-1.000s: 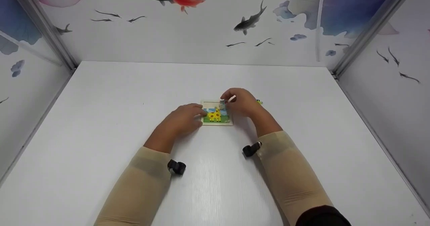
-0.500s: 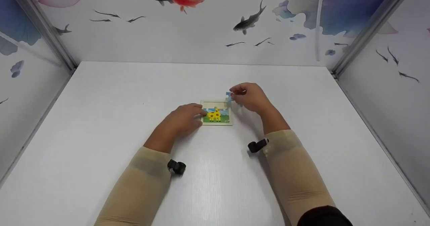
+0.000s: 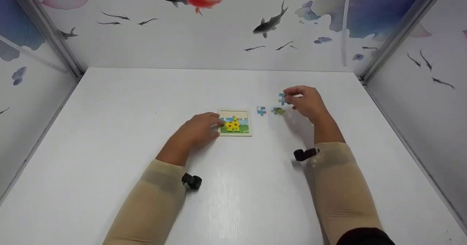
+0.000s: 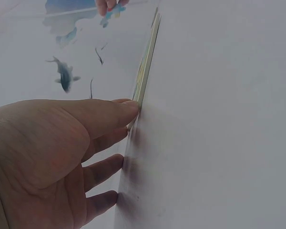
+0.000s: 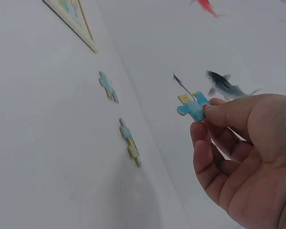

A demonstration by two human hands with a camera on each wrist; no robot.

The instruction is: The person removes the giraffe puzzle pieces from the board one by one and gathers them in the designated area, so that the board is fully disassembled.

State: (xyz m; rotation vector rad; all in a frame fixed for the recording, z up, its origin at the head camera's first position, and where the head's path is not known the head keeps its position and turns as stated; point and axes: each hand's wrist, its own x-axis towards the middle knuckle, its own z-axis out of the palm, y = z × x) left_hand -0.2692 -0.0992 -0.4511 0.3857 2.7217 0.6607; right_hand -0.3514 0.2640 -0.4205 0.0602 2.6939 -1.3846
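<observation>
In the head view, a small square jigsaw puzzle tray (image 3: pixel 237 134) lies mid-table with a yellow giraffe picture; its upper strip shows bare wood. My left hand (image 3: pixel 200 129) rests along its left side, thumb near the front corner and fingers fairly straight; the left wrist view shows the thumb tip (image 4: pixel 131 108) touching the tray's edge. My right hand (image 3: pixel 308 102) pinches a blue puzzle piece (image 3: pixel 281 98) between thumb and fingers, raised off the table. In the right wrist view that piece (image 5: pixel 194 109) shows knobs and patches of yellow and red.
A loose blue-and-white puzzle piece (image 3: pixel 261 110) lies right of the tray. Farther right are greenish and blue pieces (image 3: pixel 278 111), close together below the held piece. A white wall with painted fish (image 3: pixel 270 24) stands behind the table (image 3: pixel 146 92).
My right hand has lifted the blue puzzle piece out of the tray's upper right and carried it rightward, past the loose pieces. My left hand has stayed on the tray.
</observation>
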